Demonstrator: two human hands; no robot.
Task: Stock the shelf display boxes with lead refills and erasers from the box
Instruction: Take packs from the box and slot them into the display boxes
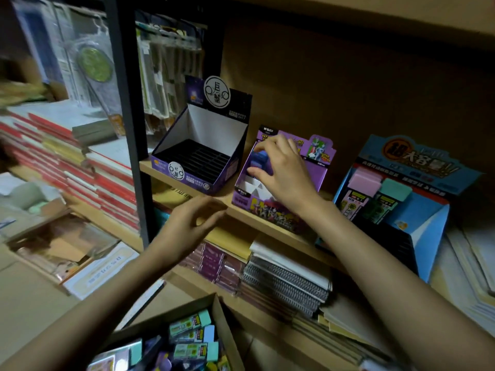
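Scanning left to right: cardboard supply box (171, 336) at the bottom edge, full of lead refill cases with mint caps (they lie jumbled, long axes mostly running left-right), then the left hand (187, 223) hovering just below the wooden shelf edge (241, 210), fingers loosely curled and apart, holding nothing. Above it sits the empty dark purple display box (198, 156) with its slotted tray bare. Next, the right hand (278, 167) is inside the light purple display box (281, 183), thumb and fingers pinched on small blue-purple erasers (258, 159) at the box's rear left; their exact shape is partly hidden. Farthest right, the blue display box (401, 199) holds two refill cases (375, 194), caps up, long axes tilted back. Next pickup probably falls to the left hand: the supply lies below and toward the person from it, nearer than to the right.
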